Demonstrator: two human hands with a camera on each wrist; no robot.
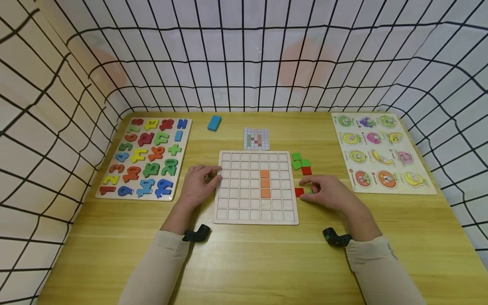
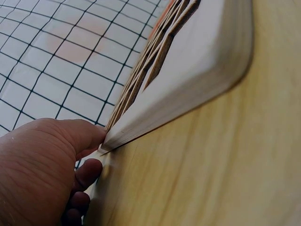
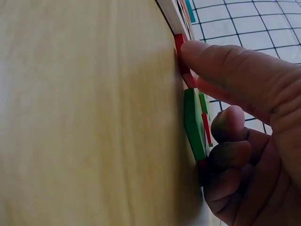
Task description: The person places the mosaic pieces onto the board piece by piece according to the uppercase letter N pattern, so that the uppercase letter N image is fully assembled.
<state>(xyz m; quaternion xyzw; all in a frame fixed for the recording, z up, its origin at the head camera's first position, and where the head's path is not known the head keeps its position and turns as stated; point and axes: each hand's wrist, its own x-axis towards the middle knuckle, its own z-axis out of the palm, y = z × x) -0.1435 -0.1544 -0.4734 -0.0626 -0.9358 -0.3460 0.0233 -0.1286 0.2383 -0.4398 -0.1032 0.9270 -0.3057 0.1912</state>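
Note:
A pale wooden grid board (image 1: 244, 204) lies in the middle of the table, with three orange tiles (image 1: 264, 183) in one column. At its left edge is my left hand (image 1: 198, 186), thumb and index fingertips against the rim. The left wrist view shows the thumb right at the board's side (image 2: 174, 110). Just off the board's right edge, my right hand (image 1: 328, 192) has its thumb at a red tile (image 1: 299, 192), index finger arched above, apart from the thumb. A green tile (image 3: 193, 122) lies beneath the curled fingers, mostly hidden from the head view.
Several green tiles (image 1: 296, 157) and a red tile (image 1: 306, 170) lie farther up on the right. A printed pattern card (image 1: 256, 139) and a blue block (image 1: 214, 123) are behind the board. A number puzzle (image 1: 177, 169) stands left, a fruit puzzle (image 1: 367, 169) right. Black wire mesh (image 1: 244, 61) surrounds the table.

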